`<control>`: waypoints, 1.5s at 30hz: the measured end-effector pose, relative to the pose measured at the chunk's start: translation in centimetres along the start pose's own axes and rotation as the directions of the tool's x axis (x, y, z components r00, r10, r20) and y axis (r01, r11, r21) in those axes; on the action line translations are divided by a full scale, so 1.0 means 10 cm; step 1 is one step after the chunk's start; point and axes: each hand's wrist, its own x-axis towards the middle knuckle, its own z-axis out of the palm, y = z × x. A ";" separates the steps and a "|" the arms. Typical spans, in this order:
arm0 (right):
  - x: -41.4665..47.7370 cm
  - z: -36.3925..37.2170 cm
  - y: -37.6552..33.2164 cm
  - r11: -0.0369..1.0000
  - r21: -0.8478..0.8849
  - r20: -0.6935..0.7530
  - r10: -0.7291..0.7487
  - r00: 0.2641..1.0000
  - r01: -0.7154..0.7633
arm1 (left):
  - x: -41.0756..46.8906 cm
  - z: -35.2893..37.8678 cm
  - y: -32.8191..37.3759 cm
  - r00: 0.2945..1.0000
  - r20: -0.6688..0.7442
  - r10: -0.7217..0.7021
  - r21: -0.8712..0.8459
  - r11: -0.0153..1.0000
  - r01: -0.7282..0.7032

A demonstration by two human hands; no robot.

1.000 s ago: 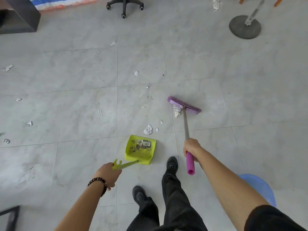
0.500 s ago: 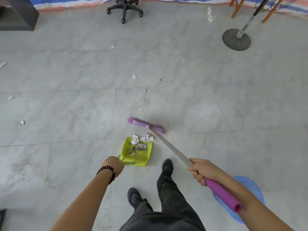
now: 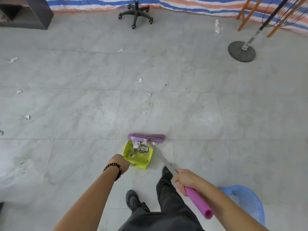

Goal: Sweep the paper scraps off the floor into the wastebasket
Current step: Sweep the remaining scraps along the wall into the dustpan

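A lime-green dustpan [image 3: 137, 155] lies on the grey tile floor just ahead of my feet, with crumpled paper and a barcoded wrapper inside. My left hand [image 3: 120, 162] grips its handle, which the hand hides. My right hand [image 3: 184, 180] grips the broom's metal shaft just above its purple grip. The purple broom head [image 3: 146, 137] sits at the pan's far lip, over white scraps. Loose paper scraps [image 3: 140, 80] lie scattered further out and to the left [image 3: 26, 117]. The blue wastebasket [image 3: 246, 201] stands at my lower right, partly behind my right arm.
A black office-chair base [image 3: 135, 15] stands at the back, a dark cabinet [image 3: 25, 14] at the back left. A round grey stand base [image 3: 241, 51] and orange wooden legs [image 3: 244, 15] are at the back right. A striped tarp [image 3: 191, 5] edges the far floor.
The broom head has swept from the right toward me, pushing scraps onto the dustpan, and now sits square across the pan's lip. My left hand has moved closer to the pan.
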 end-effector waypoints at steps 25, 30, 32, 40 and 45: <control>-0.09 0.33 -0.53 0.986 0.064 -0.199 -0.139 0.970 0.155 | 0.00 -0.53 -0.59 0.985 -0.057 0.160 0.072 0.985 -0.156; 0.05 0.04 -0.99 0.966 0.017 -0.273 -0.244 0.930 0.259 | 0.24 -0.88 -0.10 0.984 -0.069 0.167 -0.002 0.986 -0.167; 0.15 -0.14 -1.28 0.951 -0.004 -0.300 -0.296 0.907 0.309 | 0.40 -1.02 0.17 0.986 -0.072 0.151 -0.044 0.987 -0.154; 0.90 -1.30 -3.10 0.905 -0.119 -0.284 -0.424 0.860 0.407 | 1.00 -1.34 1.29 0.996 -0.080 0.037 -0.067 0.997 -0.042; 1.44 -1.81 -4.47 0.908 -0.176 -0.261 -0.415 0.871 0.380 | 1.22 -1.47 1.88 0.992 -0.123 -0.018 -0.041 0.999 0.013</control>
